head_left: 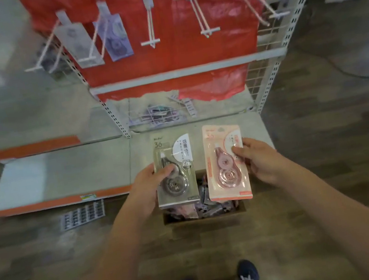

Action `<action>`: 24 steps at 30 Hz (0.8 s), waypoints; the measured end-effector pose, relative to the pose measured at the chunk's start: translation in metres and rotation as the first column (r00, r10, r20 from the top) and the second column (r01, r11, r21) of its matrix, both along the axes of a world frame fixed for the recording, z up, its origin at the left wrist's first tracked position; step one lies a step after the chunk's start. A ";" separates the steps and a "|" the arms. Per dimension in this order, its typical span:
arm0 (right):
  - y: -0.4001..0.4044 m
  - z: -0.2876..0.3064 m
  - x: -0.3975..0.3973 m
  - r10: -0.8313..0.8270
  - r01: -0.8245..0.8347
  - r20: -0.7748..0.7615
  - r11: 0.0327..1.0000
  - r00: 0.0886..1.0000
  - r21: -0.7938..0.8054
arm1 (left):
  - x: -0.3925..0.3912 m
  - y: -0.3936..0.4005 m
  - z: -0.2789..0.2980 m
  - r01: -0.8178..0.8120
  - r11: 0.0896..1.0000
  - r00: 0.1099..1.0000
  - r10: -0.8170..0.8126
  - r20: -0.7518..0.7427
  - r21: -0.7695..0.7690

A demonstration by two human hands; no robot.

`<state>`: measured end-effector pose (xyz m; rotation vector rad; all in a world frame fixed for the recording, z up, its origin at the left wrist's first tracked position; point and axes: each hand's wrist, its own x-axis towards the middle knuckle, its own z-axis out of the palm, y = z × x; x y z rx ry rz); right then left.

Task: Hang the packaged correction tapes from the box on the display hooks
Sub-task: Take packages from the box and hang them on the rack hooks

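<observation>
Left grip [147, 185] clasps grey pack [174, 170], right grip [259, 160] pink pack [226, 162]; both upright; my free hooks [202, 14] far above.

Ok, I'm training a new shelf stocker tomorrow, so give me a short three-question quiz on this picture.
1. True or false: the left hand grips the grey carded correction tape pack.
2. What colour is the pack in the right hand? A pink B green
3. Fill in: the open cardboard box stands on the ____.

Key: 1 true; 2 A, the pink carded correction tape pack; 3 floor.
</observation>
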<state>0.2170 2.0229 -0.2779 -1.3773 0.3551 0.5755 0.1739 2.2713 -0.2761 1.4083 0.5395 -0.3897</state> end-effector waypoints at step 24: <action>0.065 0.233 0.003 -0.054 -0.001 0.248 0.976 0.967 0.218 | -0.013 0.021 0.218 -0.254 0.956 0.795 0.294 0.531 -0.149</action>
